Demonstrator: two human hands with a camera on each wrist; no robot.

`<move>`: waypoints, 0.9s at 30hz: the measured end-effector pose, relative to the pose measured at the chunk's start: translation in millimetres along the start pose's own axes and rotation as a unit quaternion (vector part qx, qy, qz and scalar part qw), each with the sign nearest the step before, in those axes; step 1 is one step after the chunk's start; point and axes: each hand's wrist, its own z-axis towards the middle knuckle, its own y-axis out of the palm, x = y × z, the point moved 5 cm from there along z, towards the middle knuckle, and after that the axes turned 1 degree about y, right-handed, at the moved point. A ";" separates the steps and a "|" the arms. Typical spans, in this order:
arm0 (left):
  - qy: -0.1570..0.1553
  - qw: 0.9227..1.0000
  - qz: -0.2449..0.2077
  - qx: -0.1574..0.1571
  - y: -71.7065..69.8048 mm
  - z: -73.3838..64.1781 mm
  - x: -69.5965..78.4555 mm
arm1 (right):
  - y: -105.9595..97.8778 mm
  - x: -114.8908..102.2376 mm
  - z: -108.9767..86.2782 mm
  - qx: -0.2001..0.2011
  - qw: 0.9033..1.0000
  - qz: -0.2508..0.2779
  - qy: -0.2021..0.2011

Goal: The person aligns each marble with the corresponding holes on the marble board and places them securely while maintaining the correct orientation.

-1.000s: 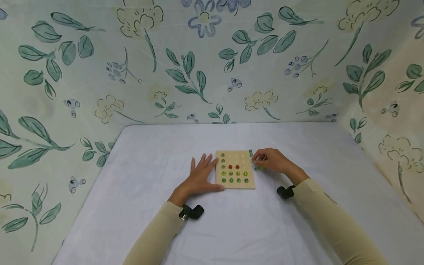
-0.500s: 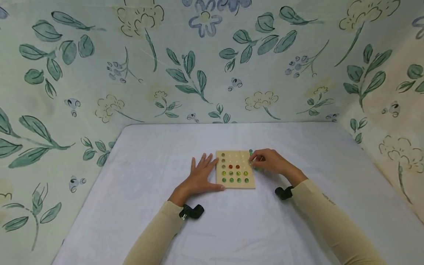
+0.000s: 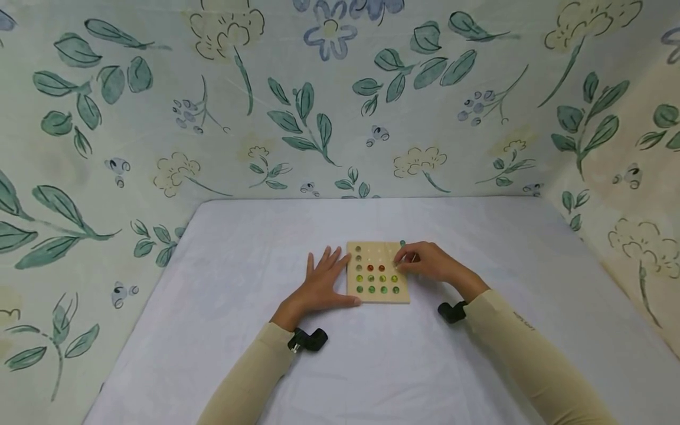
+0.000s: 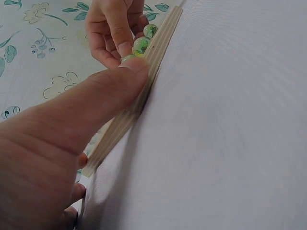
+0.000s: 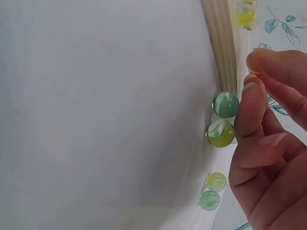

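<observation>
The right hand [image 3: 430, 262] pinches an orange-tinted marble [image 5: 253, 63] between thumb and index fingertip, the other fingers curled below it. That marble sits over the right part of the wooden board [image 3: 378, 300], near the end of the row with two red marbles [image 3: 370, 268] – whether it touches the wood cannot be told. The left hand [image 3: 319, 286] lies with its fingers spread and gripping nothing, fingertips at the board's left edge and thumb against its near left corner. Green and yellow-green marbles [image 3: 383, 289] fill the two nearest rows, and more stand up the left column. The right fingers hide part of the board's right side. Beneath that hand, a green marble [image 5: 225, 105] and a yellow-and-white marble [image 5: 220, 133] lie together by the board's end, with two paler marbles [image 5: 217, 181] apart from them. All this rests on a white cloth [image 3: 239, 236] before a floral backdrop [image 3: 329, 118]. Small dark lettering [image 3: 525, 320] marks the right sleeve [image 3: 536, 360] – too small to read
</observation>
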 end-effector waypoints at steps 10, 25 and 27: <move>0.001 1.000 0.005 -0.001 0.4 0.6 -0.9 | 3.7 -7.7 0.3 -0.009 1.000 -0.001 -0.014; 0.002 1.000 0.004 0.001 1.7 0.6 -1.9 | 8.4 -10.2 2.3 -0.019 1.000 -0.002 -0.011; 0.000 1.000 0.003 0.001 1.6 0.5 -2.3 | 8.4 -10.2 2.4 -0.018 1.000 -0.001 -0.014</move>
